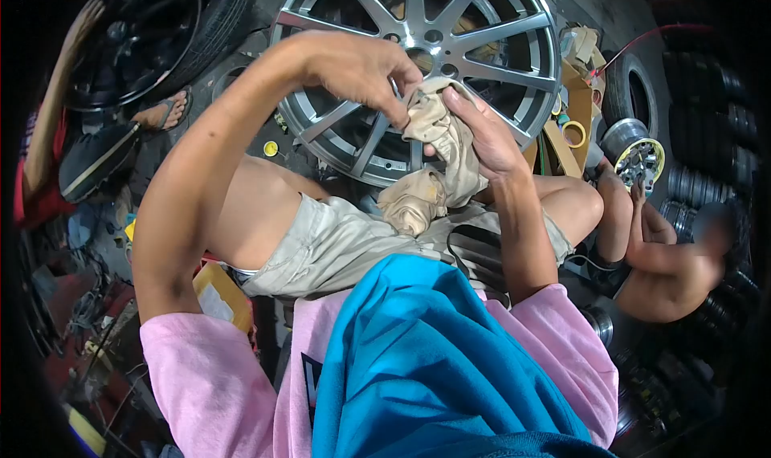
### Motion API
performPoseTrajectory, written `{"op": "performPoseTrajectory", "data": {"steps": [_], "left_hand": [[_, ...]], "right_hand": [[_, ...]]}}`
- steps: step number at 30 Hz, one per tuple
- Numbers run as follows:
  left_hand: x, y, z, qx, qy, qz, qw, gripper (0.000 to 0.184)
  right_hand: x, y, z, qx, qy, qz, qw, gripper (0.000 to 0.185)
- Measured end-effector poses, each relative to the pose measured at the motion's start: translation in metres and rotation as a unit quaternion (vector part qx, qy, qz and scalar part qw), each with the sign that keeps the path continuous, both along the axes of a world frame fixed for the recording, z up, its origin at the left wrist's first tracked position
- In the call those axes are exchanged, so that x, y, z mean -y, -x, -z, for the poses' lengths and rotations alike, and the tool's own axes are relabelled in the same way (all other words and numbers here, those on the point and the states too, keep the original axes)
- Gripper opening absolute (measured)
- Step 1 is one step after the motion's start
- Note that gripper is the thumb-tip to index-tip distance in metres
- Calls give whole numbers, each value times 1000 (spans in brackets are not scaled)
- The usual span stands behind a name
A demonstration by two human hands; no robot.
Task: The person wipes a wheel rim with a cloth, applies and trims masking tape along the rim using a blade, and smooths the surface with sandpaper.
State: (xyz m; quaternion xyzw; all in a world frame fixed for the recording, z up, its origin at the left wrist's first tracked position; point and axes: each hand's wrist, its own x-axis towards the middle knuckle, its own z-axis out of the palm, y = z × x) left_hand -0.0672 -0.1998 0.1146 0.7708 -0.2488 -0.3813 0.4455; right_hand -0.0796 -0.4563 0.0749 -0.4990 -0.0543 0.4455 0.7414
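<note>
While the dark floor [596,10] spreads out past both hands, this is one crowded workshop! A big silver wheel [414,29] lies face up just beyond the hands, spokes fanning out. Farther off, ahead and to the left of the left hand, sits a black wheel [119,31] with a tyre [230,26] beside it, and close to those, a sandalled foot [166,114]. Over to the right of the right hand, it's an open cardboard box [564,154], and past that a bare-backed person [671,257] sits next to a yellow-edged rim [620,139].

Now to the cloth [460,154], crumpled and beige! Its long axis runs from the fingertips back toward the wearer, gathered end pointing away at the silver wheel, loose end bunched on the shorts [341,232].

And the hands? The left hand [361,70] arches in from the left, fingers nearly closed, pinching the cloth's far edge. The right hand [487,141] is half curled, thumb pressed on top, gripping from the right side. So the cloth sits right between them, its lower folds drooping below both, on the near side.
</note>
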Motion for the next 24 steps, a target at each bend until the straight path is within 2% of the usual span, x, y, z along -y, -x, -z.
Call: {"op": "performPoseTrajectory", "data": {"steps": [3, 5, 6, 7, 9, 10, 11, 12, 14, 15, 17, 18, 19, 20, 21, 22, 23, 24], "left_hand": [[3, -1, 8, -8, 8, -14, 1000, 25], [2, 0, 8, -8, 27, -35, 999, 22], [0, 0, 12, -19, 30, -61, 998, 21], [0, -1, 17, -29, 33, -88, 995, 20], [5, -1, 25, -27, 63, -101, 993, 21], [12, -1, 28, 39, 46, -106, 993, 22], [22, -1, 33, 103, 29, -108, 988, 23], [35, 7, 39, 203, 46, -122, 971, 23], [65, 25, 36, 242, 2, -172, 955, 20], [74, 35, 32, 252, -41, -189, 948, 22], [78, 46, 21, 262, -77, -117, 955, 32], [78, 52, 23, 265, -142, -86, 950, 32], [76, 59, 14, 260, -141, -91, 951, 32], [73, 64, 3, 222, -207, -3, 953, 30], [69, 70, -2, 179, -266, 80, 944, 31], [66, 76, 2, 185, -237, 68, 951, 28], [66, 80, 1, 183, -237, 61, 952, 28], [69, 83, -2, 200, -219, 62, 953, 24]], "right_hand": [[13, 3, -1, 4, -10, 16, 1000, 36], [32, 2, 20, 70, 58, 41, 995, 31], [40, 0, 21, 94, 114, 16, 989, 29], [46, 1, 22, 96, 111, 19, 989, 29], [50, 6, 18, 29, 19, 86, 996, 31], [47, 8, 15, 6, -26, 135, 990, 33], [42, 7, 11, 4, -27, 137, 990, 33], [37, 5, 6, -29, -84, 170, 981, 33], [37, -5, 17, -57, -171, 206, 962, 34], [39, -9, 25, -57, -172, 205, 962, 34], [36, -18, 36, 60, -11, 205, 977, 29], [31, -19, 30, 150, 102, 191, 965, 25], [28, -27, 26, 147, 105, 186, 966, 25], [26, -40, 23, 403, 187, 90, 891, 26], [20, -53, 22, 626, 249, -22, 739, 28], [12, -58, 22, 663, 251, -37, 704, 35], [7, -66, 24, 664, 247, -44, 704, 35], [2, -74, 26, 681, 289, -95, 667, 35]]}}
